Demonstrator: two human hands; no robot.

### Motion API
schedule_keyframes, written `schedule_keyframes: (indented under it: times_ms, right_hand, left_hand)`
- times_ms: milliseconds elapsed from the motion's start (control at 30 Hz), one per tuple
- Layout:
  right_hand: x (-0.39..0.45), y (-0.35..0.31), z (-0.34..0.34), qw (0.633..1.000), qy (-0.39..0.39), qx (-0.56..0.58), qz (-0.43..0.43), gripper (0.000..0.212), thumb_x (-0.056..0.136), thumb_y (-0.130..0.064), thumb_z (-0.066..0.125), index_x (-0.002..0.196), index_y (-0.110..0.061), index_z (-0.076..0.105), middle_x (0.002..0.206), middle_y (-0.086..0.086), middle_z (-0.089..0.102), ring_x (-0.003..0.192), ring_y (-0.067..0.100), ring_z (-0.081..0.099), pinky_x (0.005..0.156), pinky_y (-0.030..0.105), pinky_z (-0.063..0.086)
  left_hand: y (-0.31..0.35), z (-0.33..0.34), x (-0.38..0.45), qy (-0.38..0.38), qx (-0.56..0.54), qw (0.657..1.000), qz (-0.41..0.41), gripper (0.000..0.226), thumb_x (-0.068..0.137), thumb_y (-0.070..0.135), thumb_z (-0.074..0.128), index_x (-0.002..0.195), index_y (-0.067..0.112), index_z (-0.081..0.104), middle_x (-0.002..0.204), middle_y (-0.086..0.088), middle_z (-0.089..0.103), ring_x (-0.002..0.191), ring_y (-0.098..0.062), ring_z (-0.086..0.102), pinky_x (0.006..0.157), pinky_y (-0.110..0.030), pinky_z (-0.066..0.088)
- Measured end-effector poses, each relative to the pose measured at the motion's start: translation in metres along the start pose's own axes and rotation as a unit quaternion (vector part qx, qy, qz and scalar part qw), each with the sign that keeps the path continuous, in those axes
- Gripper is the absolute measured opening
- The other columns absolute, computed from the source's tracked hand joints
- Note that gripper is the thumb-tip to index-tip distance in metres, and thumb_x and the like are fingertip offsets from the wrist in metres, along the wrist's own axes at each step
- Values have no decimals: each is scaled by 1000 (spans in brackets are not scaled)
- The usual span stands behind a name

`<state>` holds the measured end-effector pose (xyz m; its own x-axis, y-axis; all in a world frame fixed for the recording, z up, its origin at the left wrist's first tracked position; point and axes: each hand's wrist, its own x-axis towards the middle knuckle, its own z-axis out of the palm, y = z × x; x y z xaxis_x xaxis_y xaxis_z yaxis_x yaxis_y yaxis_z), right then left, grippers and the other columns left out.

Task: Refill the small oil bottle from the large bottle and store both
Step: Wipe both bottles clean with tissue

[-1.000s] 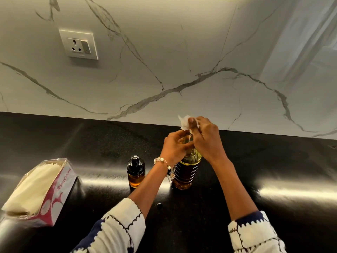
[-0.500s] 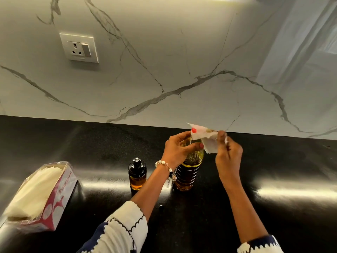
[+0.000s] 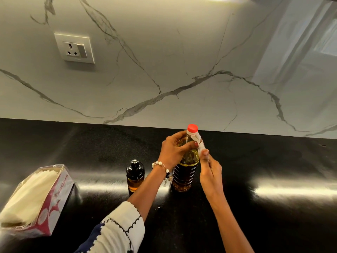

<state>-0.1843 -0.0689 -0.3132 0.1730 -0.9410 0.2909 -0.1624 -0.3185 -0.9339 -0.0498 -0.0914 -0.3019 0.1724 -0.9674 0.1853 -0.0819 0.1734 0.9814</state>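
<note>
Overhead, a white marble backsplash (image 3: 182, 61) with grey veins filled the upper half of the view, and a white wall socket (image 3: 74, 48) sat on it at upper left. Below it ran the glossy black desk (image 3: 273, 161), streaked with bright reflections. At the left edge of the desk lay an opened tissue pack (image 3: 34, 198), red and white, with pale tissues showing through its top. Near the middle stood the large oil bottle (image 3: 184, 172), upright, capped in red, golden oil visible in its shoulder and darker ribbed sides below. Just to its left, apart from it, stood the small oil bottle (image 3: 135, 175), dark glass with a black top and amber oil in its lower part. The left hand (image 3: 175, 150), a beaded bracelet (image 3: 161, 166) at its wrist, gripped the large bottle's shoulder, fingers curled round the far side and thumb across the front. The right hand (image 3: 211, 172) rose beside the bottle on the right, its fingers pressed together and pinching a small crumpled piece of white tissue (image 3: 199, 143) held against the bottle's neck just under the cap. Patterned white and navy sleeves (image 3: 118, 230) showed at the bottom.
</note>
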Motion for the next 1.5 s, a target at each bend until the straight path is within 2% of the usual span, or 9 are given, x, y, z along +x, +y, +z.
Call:
schedule_keyframes:
  times_ms: [300,433,600,767,933,1067,1133,1200,1500]
  right_hand:
    - [24,-1,5,995,-5,56,81,91,59,-96,26,112,-30,61,105,-9,68,103,1,62,86,17,48]
    - [0,-1,8,993,-3,65,98,53,80,-71,26,108,-36,55,98,-3,66,106,14,59,71,7,47]
    - [6,-8,15,995,16,89,34,95,67,-91,28,126,-22,57,100,-17,68,100,-3,62,79,8,47]
    - [20,-19,9,990,30,96,96,67,62,-90,23,91,-39,55,78,-12,64,87,-5,61,71,7,44]
    - [3,3,11,988,53,102,101,83,55,-98,25,93,-35,64,86,1,69,91,5,63,63,20,48]
    - [-3,-3,13,987,94,118,62,78,68,-90,32,81,-23,69,78,29,60,76,38,56,64,33,52]
    - [7,-6,13,987,108,115,36,73,77,-79,37,88,-15,71,67,14,64,59,23,59,61,22,50]
    - [20,-8,12,988,111,103,28,44,90,-55,47,101,-19,70,81,-6,71,78,7,67,75,23,53]
    - [10,27,17,982,124,55,132,27,97,-26,50,120,-20,63,108,-9,68,103,5,63,93,37,53]
  left_hand:
    - [0,-1,5,-8,-13,1000,-10,56,66,46,75,116,23,66,110,2,71,107,-13,66,98,-45,50]
    - [-2,-4,6,-6,-19,999,-25,56,67,47,75,116,23,66,111,0,71,109,-16,65,99,-47,49]
    - [1,1,4,-11,1,1000,-20,54,74,39,71,122,15,63,113,-2,70,109,-15,64,99,-44,50]
    - [1,2,3,14,-14,1000,-14,55,67,49,73,115,24,66,110,0,71,107,-14,66,98,-44,51]
    - [0,1,4,30,-31,999,-13,43,68,45,73,107,28,67,106,-2,72,103,-14,68,97,-43,52]
    - [-1,0,4,20,-25,999,-27,51,68,47,72,114,25,66,108,0,71,104,-15,67,97,-44,52]
    - [-1,0,3,12,-27,999,-25,53,68,48,73,115,25,66,108,0,72,105,-16,67,98,-46,51]
    - [-2,0,0,5,-29,999,-20,51,68,47,74,115,27,66,108,0,72,106,-17,67,98,-46,50]
    - [-2,-1,0,25,-41,999,-25,53,62,56,78,108,30,68,107,0,72,107,-15,66,101,-44,48]
